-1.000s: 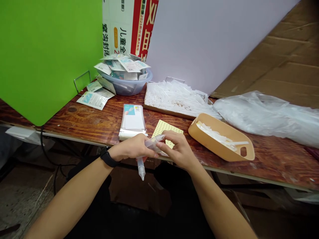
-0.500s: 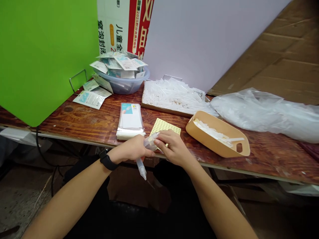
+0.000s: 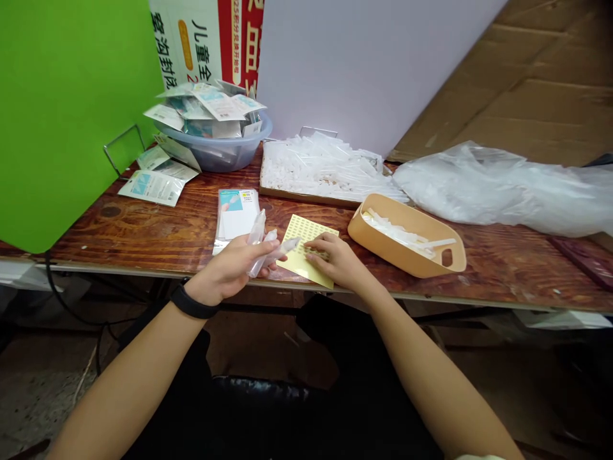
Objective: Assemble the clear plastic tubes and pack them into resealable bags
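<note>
My left hand, with a black band at the wrist, is closed around translucent plastic tubes with tapered tips. The tubes fan out at different angles, one pointing right over the edge of a yellow sticker sheet. That sheet lies near the table's front edge and carries rows of small round stickers. My right hand rests on its right side, fingertips touching the sheet, with thumb and forefinger apart. Whether a sticker is under the fingertips is too small to tell. Behind my left hand lies a stack of printed card packets.
An orange basket holding white strips stands to the right. Behind are a shallow cardboard tray heaped with clear tubes, a blue bowl full of packets, and a big clear plastic bag. Loose packets lie at left.
My right hand has left the tubes and moved down onto the sticker sheet. My left hand has turned, so the tubes now point up and right. The view has shifted slightly.
</note>
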Available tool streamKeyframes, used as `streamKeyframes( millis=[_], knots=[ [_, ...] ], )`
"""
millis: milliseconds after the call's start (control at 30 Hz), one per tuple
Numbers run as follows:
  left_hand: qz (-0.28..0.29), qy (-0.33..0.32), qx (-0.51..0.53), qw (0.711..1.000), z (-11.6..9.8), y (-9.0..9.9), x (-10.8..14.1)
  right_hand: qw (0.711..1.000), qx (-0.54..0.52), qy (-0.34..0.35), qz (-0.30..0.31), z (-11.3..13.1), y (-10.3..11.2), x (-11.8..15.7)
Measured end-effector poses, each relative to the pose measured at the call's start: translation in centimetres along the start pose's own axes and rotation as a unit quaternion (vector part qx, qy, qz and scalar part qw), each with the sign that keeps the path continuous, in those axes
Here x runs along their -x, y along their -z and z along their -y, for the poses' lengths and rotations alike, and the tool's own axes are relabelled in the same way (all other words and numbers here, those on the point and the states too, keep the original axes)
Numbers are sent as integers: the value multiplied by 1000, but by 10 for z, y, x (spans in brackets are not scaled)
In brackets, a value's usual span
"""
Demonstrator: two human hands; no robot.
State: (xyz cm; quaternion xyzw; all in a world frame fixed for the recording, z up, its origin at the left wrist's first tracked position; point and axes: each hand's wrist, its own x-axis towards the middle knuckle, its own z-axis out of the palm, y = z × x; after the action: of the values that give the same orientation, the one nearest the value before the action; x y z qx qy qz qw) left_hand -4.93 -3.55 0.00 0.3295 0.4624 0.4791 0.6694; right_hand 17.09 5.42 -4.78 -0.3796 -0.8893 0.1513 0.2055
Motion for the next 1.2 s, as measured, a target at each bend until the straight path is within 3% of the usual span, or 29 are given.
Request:
streamKeyframes(
  millis=[233,333,567,833,1200],
  knots=[
    [-15,-75,89,993,-1,-3,-8,998,-28,16,-53,23,-33,-22],
    [-49,-89,99,990,-2,-4,-8,996,-43,0,-78,25,-41,-25],
    [-131,-91,175,971,-6,-5,-5,992,-95,-52,-69,26,-41,-29],
    [-210,-134,202,947,-9,-4,-11,994,-79,-49,-66,30,-40,-26],
    [-161,-173,168,957,-7,-3,-12,992,-17,-119,45,33,-28,-46]
  ],
)
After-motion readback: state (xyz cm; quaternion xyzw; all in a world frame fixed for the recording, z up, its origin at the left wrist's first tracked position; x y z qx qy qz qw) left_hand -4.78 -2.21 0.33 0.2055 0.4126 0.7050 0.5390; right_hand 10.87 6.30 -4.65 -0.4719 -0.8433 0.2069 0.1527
